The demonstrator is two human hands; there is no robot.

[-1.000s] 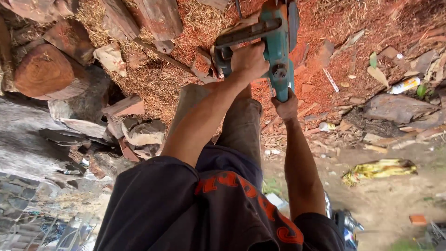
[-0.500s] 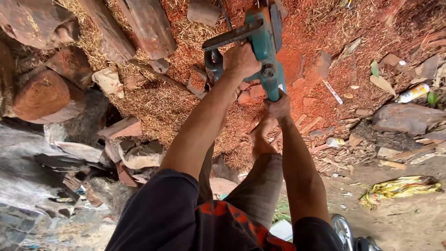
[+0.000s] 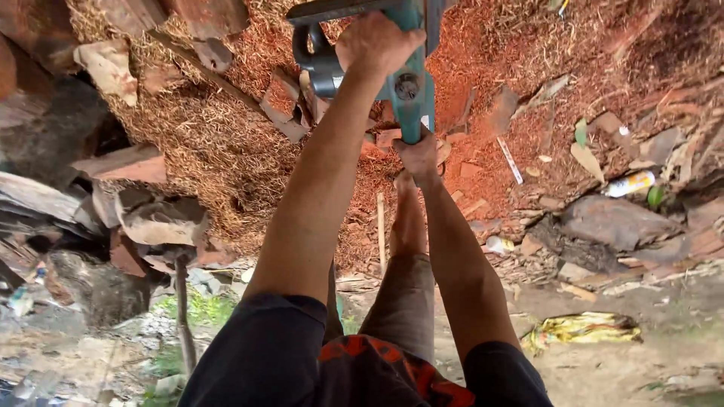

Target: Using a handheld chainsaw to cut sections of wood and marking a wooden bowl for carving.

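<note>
Red sawdust and straw-coloured shavings cover the ground below me, with wood offcuts scattered through them.

I hold one teal chainsaw out in front with both arms stretched; its top runs out of the upper edge, so I cannot see the bar or what it meets. My left hand is clamped over the black front handle, fingers wrapped round it. My right hand is closed on the rear grip, which hides the fingertips. One leg shows between my arms; the other is hidden behind my left arm. To the right lie one pale spray can and, nearer me, one crumpled yellow wrapper. The offcuts are too many and too overlapped to count.
</note>
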